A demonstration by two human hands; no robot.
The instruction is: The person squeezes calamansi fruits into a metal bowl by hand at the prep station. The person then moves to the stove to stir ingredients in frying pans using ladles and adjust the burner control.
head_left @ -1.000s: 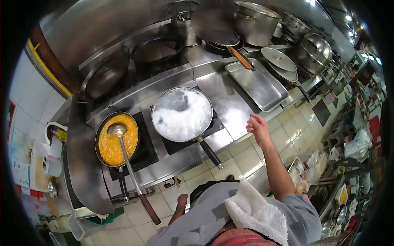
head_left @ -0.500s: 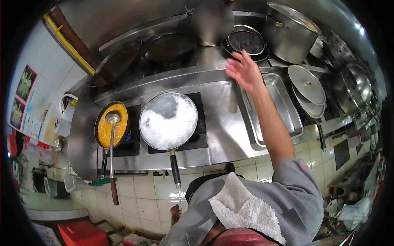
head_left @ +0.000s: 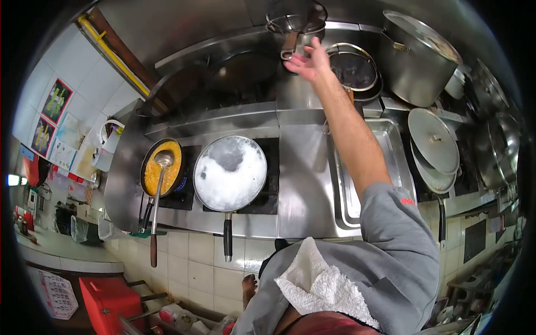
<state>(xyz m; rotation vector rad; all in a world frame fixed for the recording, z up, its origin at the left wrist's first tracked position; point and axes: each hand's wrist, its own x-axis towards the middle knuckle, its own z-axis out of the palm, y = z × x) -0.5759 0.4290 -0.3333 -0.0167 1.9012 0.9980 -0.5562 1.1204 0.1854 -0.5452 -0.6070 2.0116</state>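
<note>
1. Right hand [head_left: 310, 62], upper centre of the head view: fingers spread and holding nothing, just beside the wooden-ended utensil handle [head_left: 290, 44]; whether they touch cannot be told.
2. That handle slants over the steel pot [head_left: 305, 39] at the top of the frame; a round sieve [head_left: 353, 70] is right of the hand.
3. Left hand [head_left: 249, 286], lower centre, shows small and dark beside the torso; its grip cannot be told.
4. On the left, a frying pan [head_left: 182, 166] holds a chunky orange-yellow mixture, a long ladle [head_left: 164, 158] resting in it, blue flame beneath.
5. At centre, a wider frying pan [head_left: 229, 210] contains white foam, its black handle pointing down the frame.
6. Right of centre, the forearm crosses above a rectangular metal tray [head_left: 392, 144]; a stockpot [head_left: 416, 64] stands upper right.
</note>
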